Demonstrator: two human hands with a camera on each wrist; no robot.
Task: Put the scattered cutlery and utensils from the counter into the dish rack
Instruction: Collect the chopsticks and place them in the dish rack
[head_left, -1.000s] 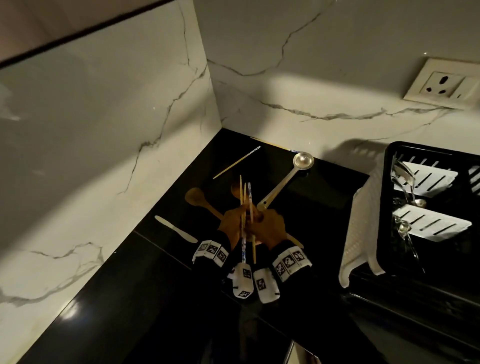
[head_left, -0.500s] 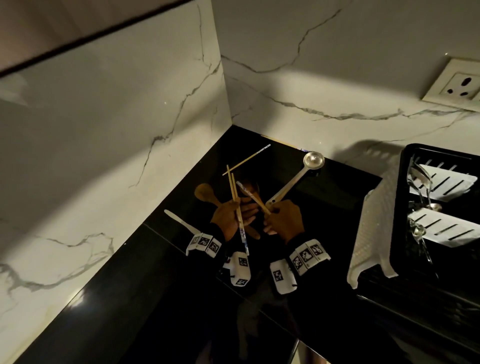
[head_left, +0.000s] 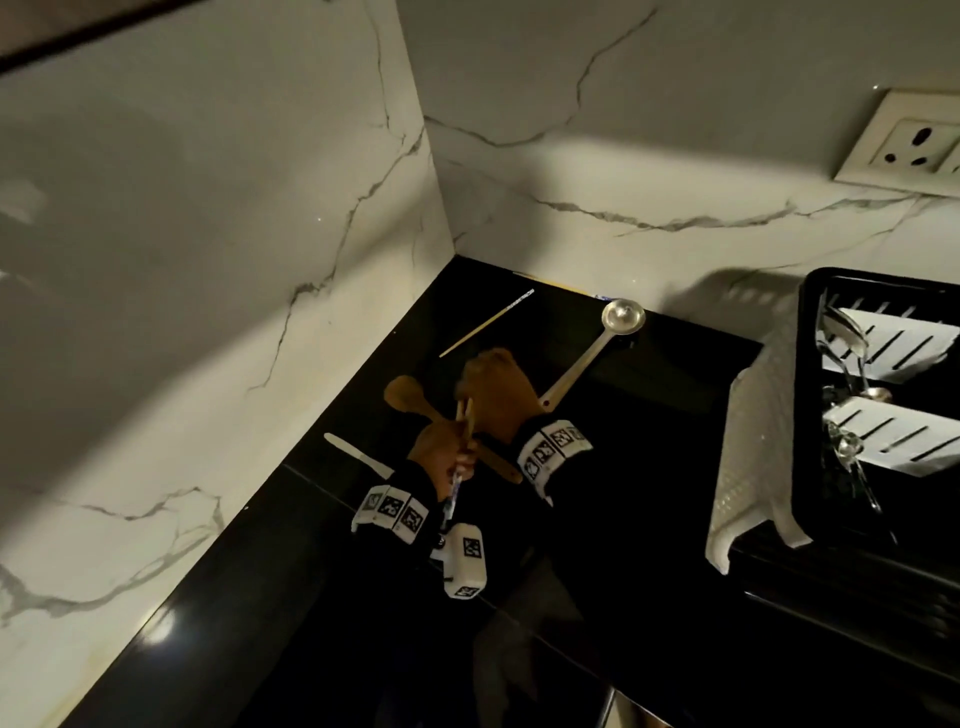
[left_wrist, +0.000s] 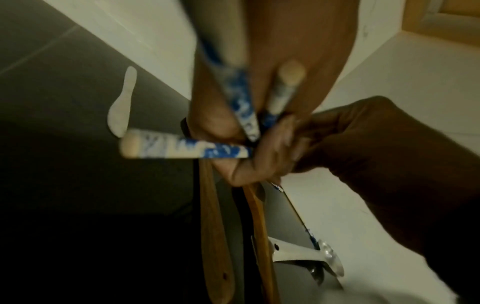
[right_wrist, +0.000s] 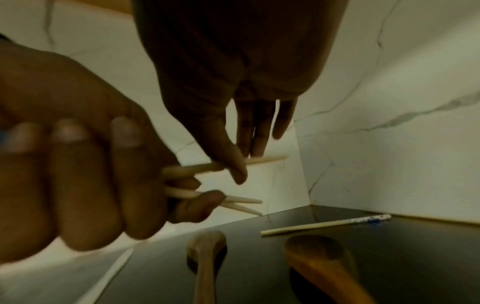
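My left hand (head_left: 441, 460) grips three chopsticks (left_wrist: 187, 151) with blue-and-white patterned ends; their plain tips (right_wrist: 241, 202) stick out past its fingers (right_wrist: 78, 164). My right hand (head_left: 498, 389) lies just beyond it, thumb and nearly straight fingers pinching the tip of one of those chopsticks (right_wrist: 267, 160). One more chopstick (head_left: 485, 322) lies loose on the black counter near the corner. A steel ladle (head_left: 622, 317), two wooden spoons (right_wrist: 207, 246) (right_wrist: 319, 259) and a white knife (head_left: 358, 456) lie on the counter around my hands. The black dish rack (head_left: 810, 415) stands at the right.
Marble walls meet in a corner just behind the cutlery. A white perforated mat (head_left: 753, 441) hangs over the rack's left side. White inserts (head_left: 893, 436) and some metal cutlery (head_left: 844, 447) sit in the rack. A wall socket (head_left: 914, 145) is above it.
The third chopstick, held crosswise by my right hand before, now sits in my left hand's bundle. My right hand has slid forward to the tips.
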